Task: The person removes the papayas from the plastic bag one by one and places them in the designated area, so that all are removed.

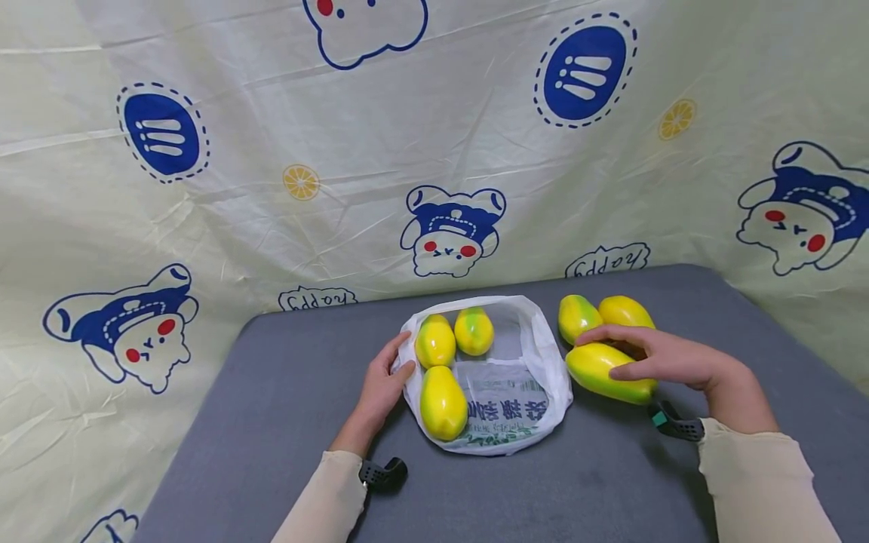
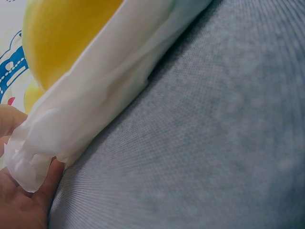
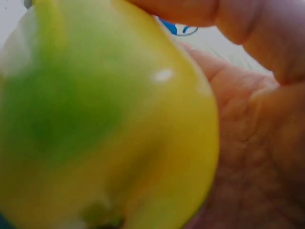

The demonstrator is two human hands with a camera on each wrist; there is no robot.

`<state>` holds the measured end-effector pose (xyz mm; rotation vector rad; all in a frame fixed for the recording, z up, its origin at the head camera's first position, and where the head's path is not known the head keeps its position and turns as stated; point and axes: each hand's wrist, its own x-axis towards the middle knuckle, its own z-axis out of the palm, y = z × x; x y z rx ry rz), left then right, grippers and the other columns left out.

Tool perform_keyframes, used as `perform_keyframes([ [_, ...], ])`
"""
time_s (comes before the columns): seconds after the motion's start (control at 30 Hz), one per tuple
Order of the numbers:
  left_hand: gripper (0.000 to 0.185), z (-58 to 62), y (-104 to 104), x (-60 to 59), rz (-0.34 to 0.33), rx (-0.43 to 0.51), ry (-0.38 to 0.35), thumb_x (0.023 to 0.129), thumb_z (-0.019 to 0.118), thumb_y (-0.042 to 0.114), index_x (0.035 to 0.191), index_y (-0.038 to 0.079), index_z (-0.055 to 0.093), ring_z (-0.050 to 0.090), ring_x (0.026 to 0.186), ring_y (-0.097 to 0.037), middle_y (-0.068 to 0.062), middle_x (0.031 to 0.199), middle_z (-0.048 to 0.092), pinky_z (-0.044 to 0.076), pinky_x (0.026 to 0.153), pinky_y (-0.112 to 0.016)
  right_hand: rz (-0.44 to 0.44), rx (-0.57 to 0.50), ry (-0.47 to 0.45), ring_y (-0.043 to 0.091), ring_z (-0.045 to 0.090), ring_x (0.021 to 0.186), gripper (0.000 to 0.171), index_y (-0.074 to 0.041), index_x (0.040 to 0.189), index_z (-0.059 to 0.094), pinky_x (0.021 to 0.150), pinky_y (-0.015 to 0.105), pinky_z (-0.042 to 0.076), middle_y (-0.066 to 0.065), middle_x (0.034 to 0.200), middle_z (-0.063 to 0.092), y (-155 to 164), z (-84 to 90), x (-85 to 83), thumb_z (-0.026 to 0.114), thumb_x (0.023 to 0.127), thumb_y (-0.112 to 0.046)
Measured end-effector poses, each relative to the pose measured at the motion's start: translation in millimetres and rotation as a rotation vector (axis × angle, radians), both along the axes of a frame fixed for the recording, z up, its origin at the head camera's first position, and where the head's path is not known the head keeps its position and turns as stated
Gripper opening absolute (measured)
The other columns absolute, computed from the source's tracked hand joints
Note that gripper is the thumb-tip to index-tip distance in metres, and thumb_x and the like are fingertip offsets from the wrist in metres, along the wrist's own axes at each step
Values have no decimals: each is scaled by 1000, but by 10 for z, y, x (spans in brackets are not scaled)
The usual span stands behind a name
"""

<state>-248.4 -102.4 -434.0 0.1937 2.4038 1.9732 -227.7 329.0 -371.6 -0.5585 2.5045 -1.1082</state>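
My left hand (image 1: pixel 383 385) pinches the left rim of a white plastic bag (image 1: pixel 558 377), which lies with its mouth spread wide. In the left wrist view the bag's edge (image 2: pixel 90 95) runs between thumb and fingers. Inside, along the left and back, are three yellow-green papayas (image 1: pixel 443 407). To the right of the bag, my right hand (image 1: pixel 686 362) grips another papaya (image 1: pixel 600 373) with thumb and fingers around it. That papaya (image 3: pixel 109 114) fills much of the right wrist view, its green-tinged end facing the camera.
Two more papayas, one greenish (image 1: pixel 577 317) and one yellower (image 1: pixel 627 311), sit just behind the right hand. Everything stands on a dark grey table (image 1: pixel 292 392). A pale curtain (image 1: pixel 366 128) with cartoon prints hangs at the table's back edge.
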Motion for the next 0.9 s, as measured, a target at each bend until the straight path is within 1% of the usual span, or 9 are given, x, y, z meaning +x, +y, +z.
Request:
perform_keyframes([
  [0.17, 53, -199, -16, -125, 12, 4, 10, 99, 56, 9, 150, 15, 45, 38, 146, -30, -12, 158, 42, 29, 122, -51, -10, 37, -26, 34, 41, 117, 57, -26, 142, 51, 83, 41, 41, 14, 142, 48, 93, -37, -2, 69, 88, -32],
  [0.23, 52, -229, -20, -136, 13, 3, 17, 100, 56, 11, 150, 17, 46, 39, 145, -29, -11, 157, 43, 30, 121, -51, -15, 49, -38, 35, 41, 118, 57, -26, 142, 51, 85, 42, 42, 14, 143, 47, 114, -55, -5, 69, 88, -33],
  [0.47, 51, -229, -26, -127, 11, 0, 23, 99, 57, 13, 149, 21, 48, 40, 144, -26, -8, 156, 45, 31, 121, -49, -14, 88, -53, 34, 41, 121, 57, -25, 142, 51, 87, 43, 42, 16, 147, 46, 143, -85, -23, 70, 88, -33],
  [0.7, 50, -216, -28, -123, 12, -6, 24, 99, 57, 13, 148, 21, 48, 41, 144, -27, -8, 157, 44, 32, 120, -49, -27, 71, -71, 32, 42, 120, 60, -21, 144, 50, 87, 42, 42, 16, 147, 46, 183, -103, -44, 71, 88, -30],
  [0.9, 50, -215, -24, -116, 16, -9, 18, 99, 58, 13, 148, 21, 49, 41, 144, -27, -9, 156, 45, 32, 120, -49, -36, 86, -25, 31, 45, 117, 58, -19, 143, 51, 86, 42, 42, 17, 144, 50, 230, -94, -24, 69, 89, -30],
])
